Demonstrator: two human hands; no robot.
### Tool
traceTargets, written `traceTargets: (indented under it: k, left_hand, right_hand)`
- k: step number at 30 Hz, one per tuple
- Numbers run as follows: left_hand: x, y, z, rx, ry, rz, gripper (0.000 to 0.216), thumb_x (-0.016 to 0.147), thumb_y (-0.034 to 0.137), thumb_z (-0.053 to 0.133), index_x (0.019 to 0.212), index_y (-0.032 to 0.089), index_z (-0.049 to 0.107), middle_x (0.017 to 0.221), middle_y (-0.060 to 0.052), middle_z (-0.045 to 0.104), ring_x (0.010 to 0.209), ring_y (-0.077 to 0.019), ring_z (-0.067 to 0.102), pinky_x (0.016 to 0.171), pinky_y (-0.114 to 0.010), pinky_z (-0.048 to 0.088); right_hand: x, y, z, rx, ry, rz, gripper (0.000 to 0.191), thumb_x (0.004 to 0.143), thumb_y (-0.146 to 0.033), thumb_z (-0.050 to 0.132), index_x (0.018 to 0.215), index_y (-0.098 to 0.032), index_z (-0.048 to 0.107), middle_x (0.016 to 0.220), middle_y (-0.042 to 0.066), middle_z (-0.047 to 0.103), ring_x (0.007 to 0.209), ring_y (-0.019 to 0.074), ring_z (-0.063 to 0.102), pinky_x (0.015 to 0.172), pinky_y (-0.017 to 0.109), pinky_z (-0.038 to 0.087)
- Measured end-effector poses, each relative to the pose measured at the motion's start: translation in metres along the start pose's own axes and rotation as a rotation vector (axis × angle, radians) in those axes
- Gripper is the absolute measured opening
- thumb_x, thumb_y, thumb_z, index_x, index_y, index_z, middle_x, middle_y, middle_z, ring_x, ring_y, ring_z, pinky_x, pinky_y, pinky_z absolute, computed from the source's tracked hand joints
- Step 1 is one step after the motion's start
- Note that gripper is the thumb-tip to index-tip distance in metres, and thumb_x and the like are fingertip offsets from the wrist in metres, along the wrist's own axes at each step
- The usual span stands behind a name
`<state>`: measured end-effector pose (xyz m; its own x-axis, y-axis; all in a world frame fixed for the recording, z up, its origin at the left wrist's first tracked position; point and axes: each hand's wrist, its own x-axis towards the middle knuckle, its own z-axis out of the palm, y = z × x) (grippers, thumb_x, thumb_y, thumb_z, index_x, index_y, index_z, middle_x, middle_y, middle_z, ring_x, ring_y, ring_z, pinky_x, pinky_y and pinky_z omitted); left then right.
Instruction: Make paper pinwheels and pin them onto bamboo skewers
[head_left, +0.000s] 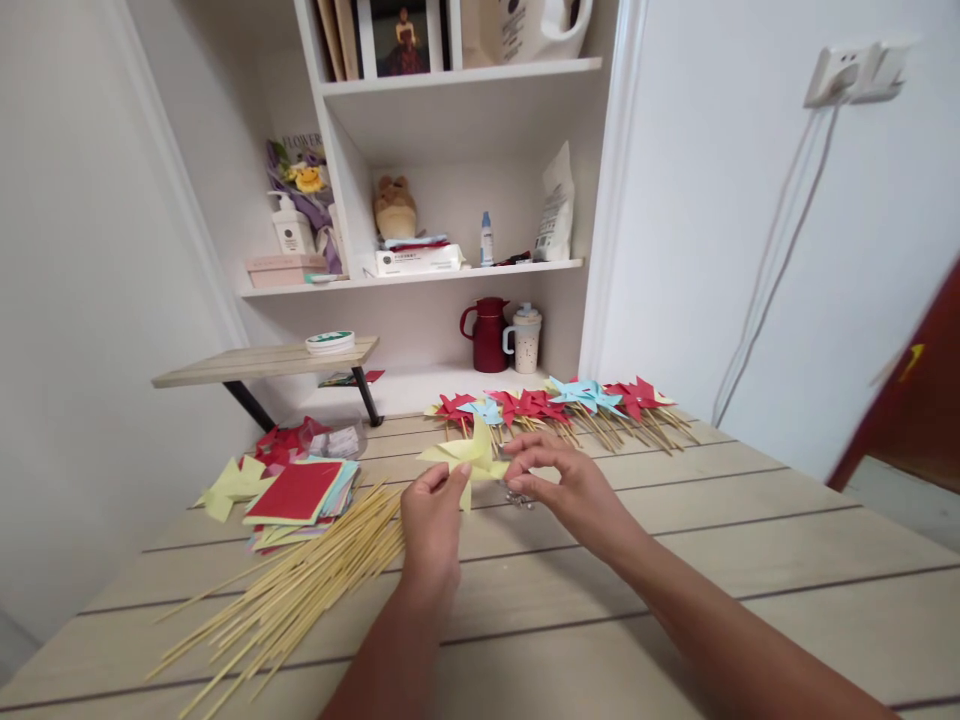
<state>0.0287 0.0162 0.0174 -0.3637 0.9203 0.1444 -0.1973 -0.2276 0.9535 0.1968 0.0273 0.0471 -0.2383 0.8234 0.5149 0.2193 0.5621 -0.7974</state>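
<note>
My left hand [435, 510] pinches a pale yellow paper pinwheel [476, 455] between thumb and fingers, holding it above the table. Close to the pinwheel's right side is my right hand [555, 480], its fingers curled and thumb drawn in; whatever lies at its fingertips is too small to make out. Just below those fingers, small shiny metal pieces [519, 499] lie on the table. Finished red and blue pinwheels on sticks [532, 405] are laid in a row behind my hands. A bundle of thin wooden sticks [307, 585] spreads left of my left hand.
Stacked coloured paper squares [296, 493], a loose yellow pinwheel [232, 487] and a clear plastic box [337, 441] are on the left. Behind stand a small raised shelf [262, 362], a dark red jug [490, 337] and a cup [526, 340]. A cable [780, 260] hangs on the right wall.
</note>
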Motion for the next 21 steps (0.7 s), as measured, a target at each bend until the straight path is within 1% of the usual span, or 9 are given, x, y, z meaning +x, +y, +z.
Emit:
traceTargets:
  k: [2,4,9,12,14,17,19,21]
  left_hand:
    - [-0.002,0.001,0.002,-0.042,-0.025,-0.030,0.026,0.067,0.036,0.079,0.082,0.016,0.074,0.084,-0.005,0.073,0.077,-0.0173,0.063,0.073,-0.027,0.046]
    - [-0.004,0.002,0.003,-0.094,-0.030,-0.087,0.030,0.064,0.036,0.082,0.084,0.015,0.074,0.087,-0.006,0.074,0.078,-0.0178,0.064,0.073,-0.027,0.046]
    - [-0.006,0.004,0.006,-0.182,0.012,-0.244,0.031,0.056,0.030,0.086,0.082,0.016,0.074,0.084,-0.005,0.074,0.072,-0.0141,0.063,0.065,-0.024,0.043]
    - [-0.006,0.003,0.006,-0.194,-0.001,-0.280,0.033,0.056,0.032,0.087,0.082,0.016,0.074,0.082,-0.004,0.073,0.067,-0.0123,0.061,0.062,-0.023,0.042]
    - [-0.006,0.002,0.005,-0.166,-0.024,-0.246,0.033,0.057,0.034,0.086,0.083,0.016,0.074,0.083,-0.005,0.073,0.070,-0.0133,0.061,0.065,-0.024,0.043]
    - [-0.008,0.001,0.006,-0.086,-0.074,-0.130,0.029,0.062,0.036,0.083,0.079,0.015,0.073,0.079,-0.004,0.071,0.073,-0.0155,0.062,0.069,-0.025,0.044]
    - [-0.010,0.003,0.008,-0.025,-0.079,-0.058,0.024,0.065,0.036,0.081,0.073,0.015,0.071,0.072,-0.002,0.068,0.068,-0.0144,0.058,0.067,-0.025,0.043]
    - [-0.012,0.007,0.010,0.020,-0.063,-0.011,0.021,0.067,0.034,0.079,0.069,0.016,0.069,0.069,-0.001,0.066,0.064,-0.0132,0.055,0.064,-0.024,0.041]
  right_hand:
    - [-0.001,0.000,0.003,0.007,0.001,0.013,0.007,0.078,-0.028,0.071,0.073,-0.024,0.073,0.121,0.005,0.061,0.118,0.0249,0.054,0.102,0.039,0.041]
    - [-0.002,0.000,0.005,0.011,-0.001,0.023,0.007,0.077,-0.028,0.072,0.072,-0.025,0.073,0.125,0.005,0.059,0.122,0.0255,0.052,0.104,0.040,0.039]
    - [-0.003,0.001,0.010,0.009,-0.018,0.005,0.006,0.079,-0.028,0.072,0.074,-0.025,0.073,0.125,0.005,0.060,0.121,0.0252,0.052,0.108,0.043,0.034]
    - [-0.003,0.002,0.011,-0.004,0.009,-0.002,0.007,0.079,-0.027,0.071,0.073,-0.025,0.073,0.124,0.005,0.061,0.120,0.0257,0.053,0.108,0.044,0.034]
    - [-0.003,0.002,0.010,-0.016,0.033,0.002,0.007,0.079,-0.028,0.071,0.073,-0.025,0.072,0.124,0.005,0.061,0.122,0.0261,0.052,0.108,0.044,0.034]
    - [-0.003,0.001,0.009,-0.032,0.053,0.023,0.007,0.079,-0.029,0.071,0.073,-0.025,0.073,0.125,0.004,0.061,0.123,0.0264,0.051,0.107,0.043,0.034]
    - [-0.003,0.000,0.009,-0.037,0.050,0.032,0.007,0.078,-0.029,0.072,0.072,-0.025,0.072,0.121,0.005,0.063,0.120,0.0264,0.052,0.105,0.042,0.035]
    - [-0.003,-0.001,0.010,-0.035,0.040,0.016,0.008,0.078,-0.030,0.071,0.072,-0.024,0.071,0.112,0.006,0.066,0.112,0.0255,0.056,0.101,0.041,0.039]
